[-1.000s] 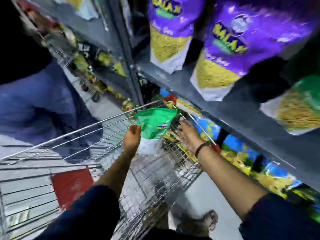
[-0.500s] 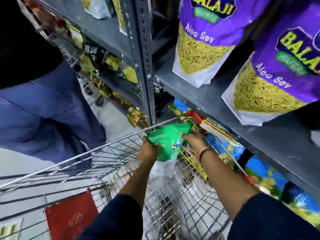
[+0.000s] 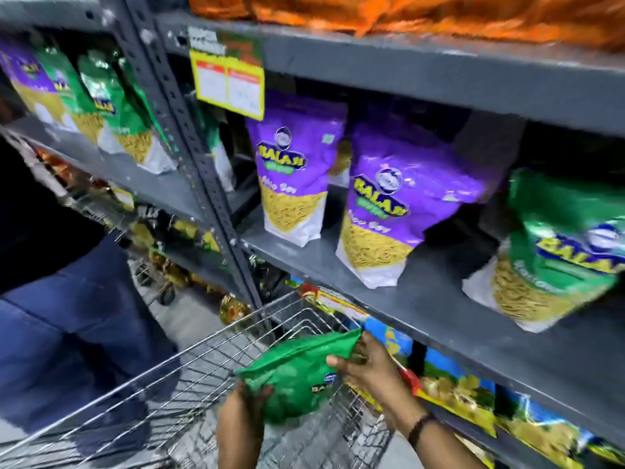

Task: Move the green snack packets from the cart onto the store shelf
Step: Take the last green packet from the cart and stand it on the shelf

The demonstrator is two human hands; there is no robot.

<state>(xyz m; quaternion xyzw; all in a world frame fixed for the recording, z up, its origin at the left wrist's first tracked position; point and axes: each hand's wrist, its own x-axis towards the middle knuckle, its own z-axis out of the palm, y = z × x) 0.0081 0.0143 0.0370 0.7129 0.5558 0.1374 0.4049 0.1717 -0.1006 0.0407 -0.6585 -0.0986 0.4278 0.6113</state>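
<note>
Both my hands hold one green snack packet [image 3: 297, 377] above the wire cart [image 3: 176, 367]. My left hand [image 3: 243, 411] grips its lower left corner from beneath. My right hand [image 3: 368, 367] clasps its upper right edge, thumb lying across the front. The grey store shelf [image 3: 439, 299] runs above and to the right of the packet. On it stand two purple packets [image 3: 294, 170] and, at the far right, another green packet [image 3: 558, 252]. The lower part of the held packet is hidden by my hands.
A person in blue jeans [image 3: 67, 333] stands at the left beside the cart. A grey upright post [image 3: 189, 157] divides the shelving. More green and purple packets [image 3: 111, 106] stand on the left bay. A yellow price tag [image 3: 230, 82] hangs from the upper shelf edge.
My view has tilted up toward the shelf. The green packet has come up out of the cart and turned flatter, and my right hand now grips its top edge.
</note>
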